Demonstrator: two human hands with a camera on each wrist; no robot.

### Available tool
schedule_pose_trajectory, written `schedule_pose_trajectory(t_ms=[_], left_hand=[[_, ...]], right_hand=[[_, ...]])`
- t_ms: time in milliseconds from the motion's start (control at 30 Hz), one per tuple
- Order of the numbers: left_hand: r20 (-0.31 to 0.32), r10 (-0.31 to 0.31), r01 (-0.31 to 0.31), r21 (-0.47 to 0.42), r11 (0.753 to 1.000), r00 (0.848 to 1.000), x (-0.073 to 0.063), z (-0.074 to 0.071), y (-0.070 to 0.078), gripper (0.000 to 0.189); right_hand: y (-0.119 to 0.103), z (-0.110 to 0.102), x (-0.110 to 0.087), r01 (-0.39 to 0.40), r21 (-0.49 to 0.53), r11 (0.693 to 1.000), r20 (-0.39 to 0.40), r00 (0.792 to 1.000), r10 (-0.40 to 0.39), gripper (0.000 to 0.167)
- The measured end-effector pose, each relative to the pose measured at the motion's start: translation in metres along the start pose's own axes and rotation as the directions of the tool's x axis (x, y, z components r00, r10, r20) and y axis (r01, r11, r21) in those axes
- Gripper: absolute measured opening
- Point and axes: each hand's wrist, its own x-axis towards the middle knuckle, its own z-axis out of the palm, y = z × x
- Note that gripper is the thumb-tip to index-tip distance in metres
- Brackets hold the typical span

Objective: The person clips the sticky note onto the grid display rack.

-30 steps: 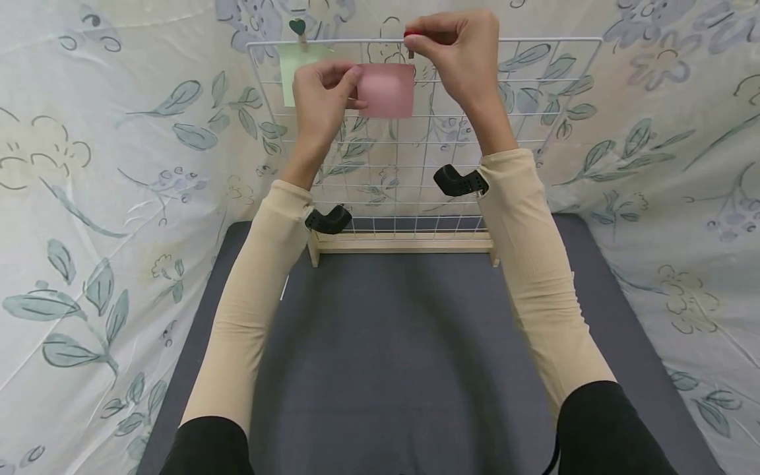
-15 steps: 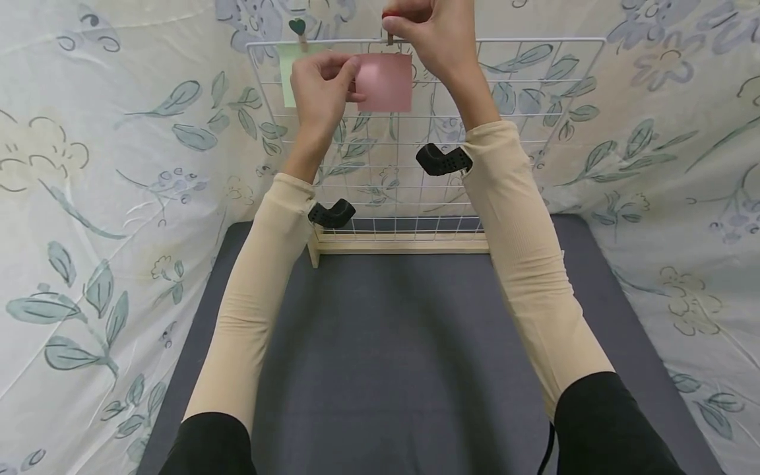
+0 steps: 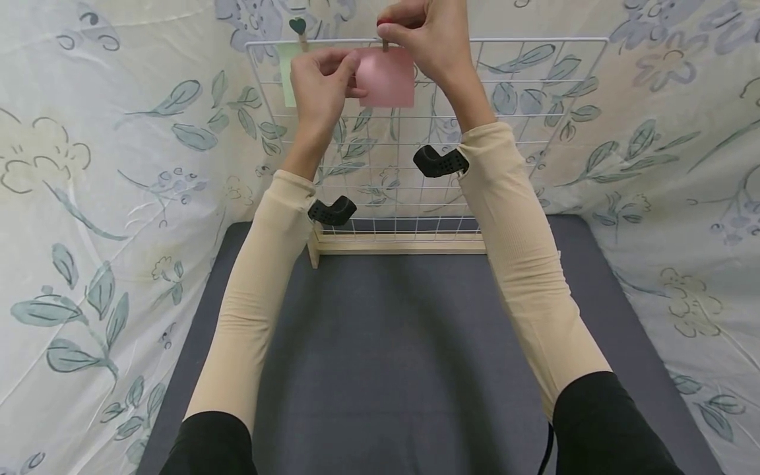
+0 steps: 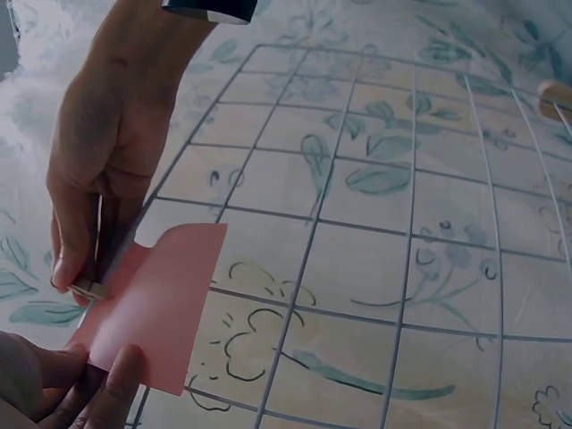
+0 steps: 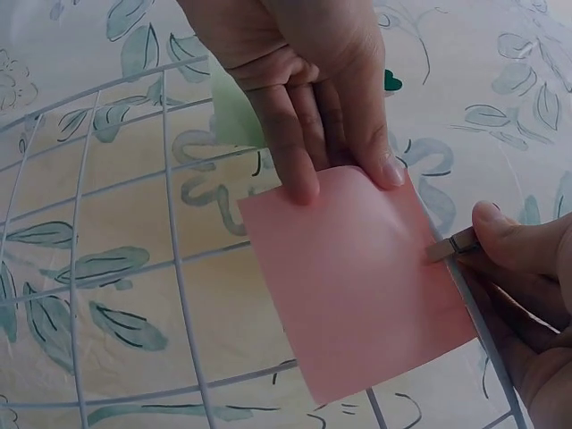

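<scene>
A square pink paper note (image 3: 387, 79) lies against the upper part of a white wire grid (image 3: 451, 117). My left hand (image 3: 323, 82) pinches the note by its left edge. Above it, my right hand (image 3: 436, 43) pinches a small wooden clothespin (image 5: 453, 244) with a red top. In the right wrist view the clothespin's tip overlaps the note's top edge at the grid's top wire. Left of the pink note hangs a light green note (image 3: 287, 76), partly behind my left hand, under a clothespin with a dark green heart (image 3: 298, 26).
The grid stands upright in a pale wooden base (image 3: 404, 247) at the back of a dark grey tabletop (image 3: 380, 343). Floral cloth (image 3: 119, 165) hangs behind and at both sides.
My right hand has moved left and up with the clothespin, which now meets the note's top edge. My left hand has raised the pink note to the grid's top wire.
</scene>
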Motion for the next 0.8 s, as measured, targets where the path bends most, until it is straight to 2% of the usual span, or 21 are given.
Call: schedule_pose_trajectory(t_ms=[100,300,533,633,800], left_hand=[[0.002,0.0,0.0,-0.004,1.0,1.0,0.0,0.001,0.001,0.016],[0.003,0.043,-0.043,0.013,0.999,0.999,-0.003,0.002,0.003,0.018],[-0.003,0.063,-0.063,0.022,0.998,0.998,-0.007,0.001,0.005,0.018],[-0.004,0.059,-0.059,0.018,0.998,0.998,-0.007,0.001,0.002,0.017],[0.009,0.036,-0.036,-0.001,0.999,0.999,-0.006,-0.001,-0.006,0.017]], right_hand=[[0.002,-0.001,0.0,0.008,0.001,1.0,0.002,1.0,-0.008,0.02],[0.003,-0.003,0.002,0.021,0.058,0.998,0.019,1.0,-0.022,0.02],[0.003,-0.005,-0.001,0.004,0.067,0.998,0.039,0.999,-0.007,0.024],[0.004,-0.007,-0.006,0.004,0.123,0.992,-0.009,1.0,-0.003,0.026],[0.012,-0.013,-0.02,0.059,0.201,0.978,-0.163,0.986,-0.026,0.022]])
